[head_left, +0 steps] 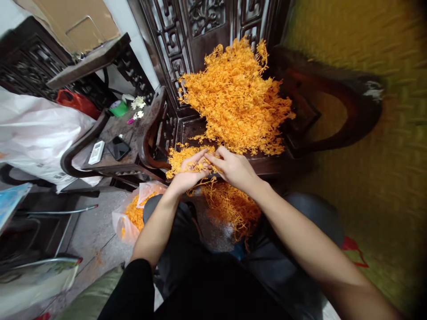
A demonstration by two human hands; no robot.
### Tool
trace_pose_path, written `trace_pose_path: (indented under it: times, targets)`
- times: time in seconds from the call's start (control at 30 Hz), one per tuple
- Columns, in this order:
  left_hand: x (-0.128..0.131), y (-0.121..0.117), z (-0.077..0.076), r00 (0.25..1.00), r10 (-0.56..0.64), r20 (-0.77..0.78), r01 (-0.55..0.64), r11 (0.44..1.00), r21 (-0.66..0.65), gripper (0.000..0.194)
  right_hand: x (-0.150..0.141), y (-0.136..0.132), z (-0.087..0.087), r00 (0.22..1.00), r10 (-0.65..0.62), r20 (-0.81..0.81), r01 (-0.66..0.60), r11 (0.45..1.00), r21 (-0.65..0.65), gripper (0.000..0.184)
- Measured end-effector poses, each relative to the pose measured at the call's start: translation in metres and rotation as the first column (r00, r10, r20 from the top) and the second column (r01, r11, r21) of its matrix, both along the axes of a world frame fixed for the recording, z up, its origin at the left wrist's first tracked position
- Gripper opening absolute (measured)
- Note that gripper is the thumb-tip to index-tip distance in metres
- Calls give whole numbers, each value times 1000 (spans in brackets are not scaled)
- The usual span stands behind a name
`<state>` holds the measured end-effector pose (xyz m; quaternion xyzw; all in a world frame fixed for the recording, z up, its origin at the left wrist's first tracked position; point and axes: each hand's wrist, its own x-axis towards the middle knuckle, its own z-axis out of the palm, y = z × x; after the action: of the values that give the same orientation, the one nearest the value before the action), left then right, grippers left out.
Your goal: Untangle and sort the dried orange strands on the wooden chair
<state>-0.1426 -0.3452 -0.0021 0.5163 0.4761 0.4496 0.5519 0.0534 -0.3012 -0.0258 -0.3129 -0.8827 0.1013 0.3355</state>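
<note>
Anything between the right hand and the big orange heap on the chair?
Nothing visible. The right hand is just short of the large heap of orange sprigs, with an open gap between. The smaller orange pile and left hand sit to the left, off that line.

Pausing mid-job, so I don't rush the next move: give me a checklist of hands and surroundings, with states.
1. Left hand under the orange sprigs: ok, palm up, cupped.
2. Right hand at those sprigs: ok, its fingers meet them over the left palm.
3. Firm pinch on a single sprig: cannot tell, strands and fingers overlap.
4. Large orange pile on the chair: ok, heaped against the carved back.
5. Black phone away from the hands: ok, on the side table.
6. Floor free of orange bits: not ok, some at left.
</note>
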Motion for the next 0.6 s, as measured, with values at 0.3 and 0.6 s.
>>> trace_pose_path:
  times: [0.3,0.6]
  targets:
    - [16,4,-5,995,74,68,-78,995,63,51,-16,3,-2,721,-148,-677,-229,871,-435,28]
    - [37,4,-6,966,239,97,-242,970,15,50,-18,2,2,698,-236,-676,-182,854,-487,35]
